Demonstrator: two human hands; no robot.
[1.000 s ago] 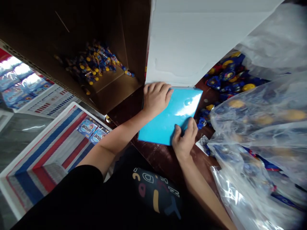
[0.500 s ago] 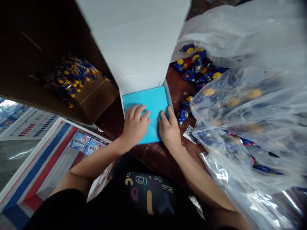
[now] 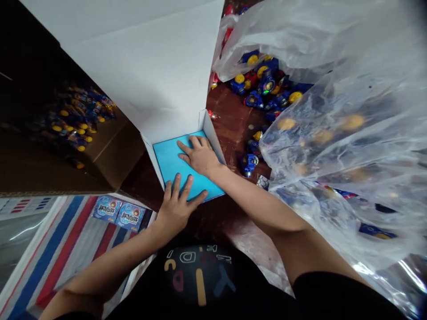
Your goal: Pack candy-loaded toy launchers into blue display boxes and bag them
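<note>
A blue sheet or panel (image 3: 170, 155) lies inside a white box (image 3: 215, 138), whose tall lid (image 3: 143, 66) stands raised at the far side. On the near left part of the blue surface rests my left hand (image 3: 176, 204), fingers spread. My right hand (image 3: 200, 155) lies flat near the far right corner of it, fingers apart. Neither hand grips anything. What is under the blue surface is hidden.
A brown carton (image 3: 113, 151) at the left holds many small wrapped toys (image 3: 80, 113). Blue and yellow toys (image 3: 267, 84) lie at the right beside a large clear plastic bag (image 3: 333, 133). Two small printed boxes (image 3: 130, 216) sit on striped fabric (image 3: 70, 249).
My right hand has moved away from me to the far right part of the blue surface. My left hand has drawn back to its near edge. The view has shifted.
</note>
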